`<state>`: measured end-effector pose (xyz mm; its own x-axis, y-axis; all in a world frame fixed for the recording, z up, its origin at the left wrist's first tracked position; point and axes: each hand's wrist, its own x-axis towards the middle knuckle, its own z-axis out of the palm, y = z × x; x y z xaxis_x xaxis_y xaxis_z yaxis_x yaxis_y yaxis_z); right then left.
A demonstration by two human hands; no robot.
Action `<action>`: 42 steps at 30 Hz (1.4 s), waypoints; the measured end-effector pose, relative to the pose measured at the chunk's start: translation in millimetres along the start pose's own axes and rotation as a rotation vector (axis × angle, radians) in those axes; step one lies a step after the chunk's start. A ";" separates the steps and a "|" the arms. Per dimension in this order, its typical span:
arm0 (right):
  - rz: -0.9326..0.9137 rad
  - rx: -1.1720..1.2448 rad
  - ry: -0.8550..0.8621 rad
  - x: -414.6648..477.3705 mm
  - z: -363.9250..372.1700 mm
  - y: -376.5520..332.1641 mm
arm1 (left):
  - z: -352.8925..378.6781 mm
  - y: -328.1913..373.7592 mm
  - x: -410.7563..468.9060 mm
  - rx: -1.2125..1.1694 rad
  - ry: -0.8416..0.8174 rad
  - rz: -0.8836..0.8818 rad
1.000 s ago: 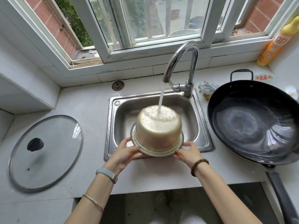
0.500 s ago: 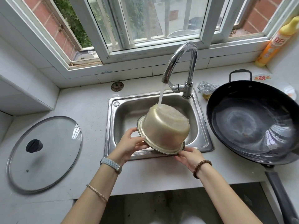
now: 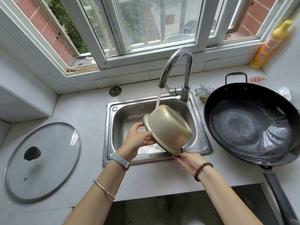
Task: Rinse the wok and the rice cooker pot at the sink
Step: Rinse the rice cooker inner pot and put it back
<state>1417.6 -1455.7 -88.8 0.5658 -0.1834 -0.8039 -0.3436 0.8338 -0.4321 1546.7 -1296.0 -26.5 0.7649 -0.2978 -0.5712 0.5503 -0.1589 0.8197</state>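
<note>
The pale gold rice cooker pot point(image 3: 168, 129) is held over the steel sink point(image 3: 123, 116), tipped on its side with its bottom toward the right and its mouth toward the lower left. Water from the faucet point(image 3: 177, 65) runs onto its upper wall. My left hand point(image 3: 139, 138) grips the rim at the left. My right hand point(image 3: 188, 160) pinches the rim at its lowest point. The big black wok point(image 3: 253, 124) sits upright on the counter right of the sink, its long handle point(image 3: 280, 197) pointing toward me.
A glass lid point(image 3: 43, 161) lies flat on the counter at the left. A drain strainer point(image 3: 115, 91) sits behind the sink. Scouring pads point(image 3: 203, 90) lie beside the faucet base. A yellow detergent bottle point(image 3: 269, 44) stands in the right corner by the window.
The pot went from upside down under the stream to tipped on its side, its bottom swinging right. My left hand rose with the rim; my right hand stayed at the low edge.
</note>
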 end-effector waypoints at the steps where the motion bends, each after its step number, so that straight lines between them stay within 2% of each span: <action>1: -0.002 0.001 -0.003 -1.3 1.4 -0.5 | -1.0 0.7 -1.1 -0.018 0.015 -0.009; 8: -0.021 -0.073 -0.031 -1.5 19.9 3.3 | -31.7 -6.4 -19.6 -0.167 0.108 -0.060; 16: -0.132 -0.200 -0.012 -5.3 79.7 13.1 | -88.4 -23.9 -29.2 -0.395 0.228 -0.129; 27: -0.441 -0.433 -0.200 -29.7 144.8 -1.7 | -121.5 -8.6 -60.7 -0.755 0.258 -0.141; 32: -0.706 -0.700 -0.202 -33.5 153.5 -14.9 | -132.5 2.7 -68.4 -0.843 0.221 -0.113; 37: -1.270 -1.128 -0.120 -41.3 163.5 -31.6 | -134.9 13.4 -74.5 -0.905 0.143 -0.151; 42: -1.592 -1.285 -0.083 -36.8 172.7 -45.2 | -135.7 16.6 -80.5 -0.963 0.060 -0.167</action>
<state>1541.7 -1396.8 30.9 0.8504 -0.1770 0.4955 0.1853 -0.7806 -0.5969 1539.7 -1147.0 27.4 0.6535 -0.2883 -0.6999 0.6704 0.6498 0.3583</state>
